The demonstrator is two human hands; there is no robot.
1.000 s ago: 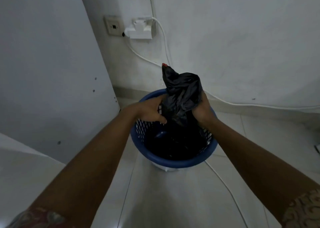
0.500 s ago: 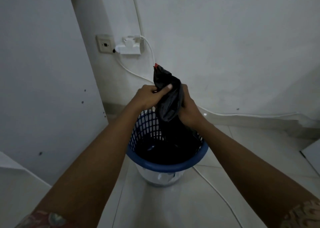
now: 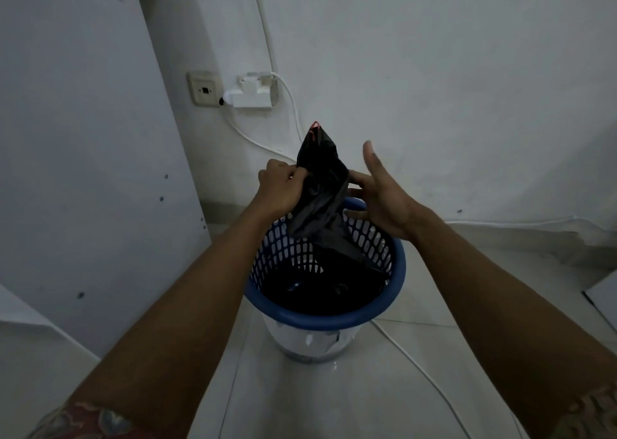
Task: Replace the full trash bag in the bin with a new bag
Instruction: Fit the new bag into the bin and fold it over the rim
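One black bag (image 3: 321, 184) in blue bin (image 3: 317, 319) — left hand (image 3: 280, 189) grips it, right hand (image 3: 381, 201) splayed.

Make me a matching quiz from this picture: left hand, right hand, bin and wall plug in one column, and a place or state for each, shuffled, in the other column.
Column one
1. left hand
2. right hand
3. bin
4. wall plug

Column two
A. stands on the floor, blue rim
B. open, beside the trash bag
C. white, on the wall behind the bin
D. grips the bunched top of the trash bag

Pairs: 1-D, 2-B, 3-A, 4-C
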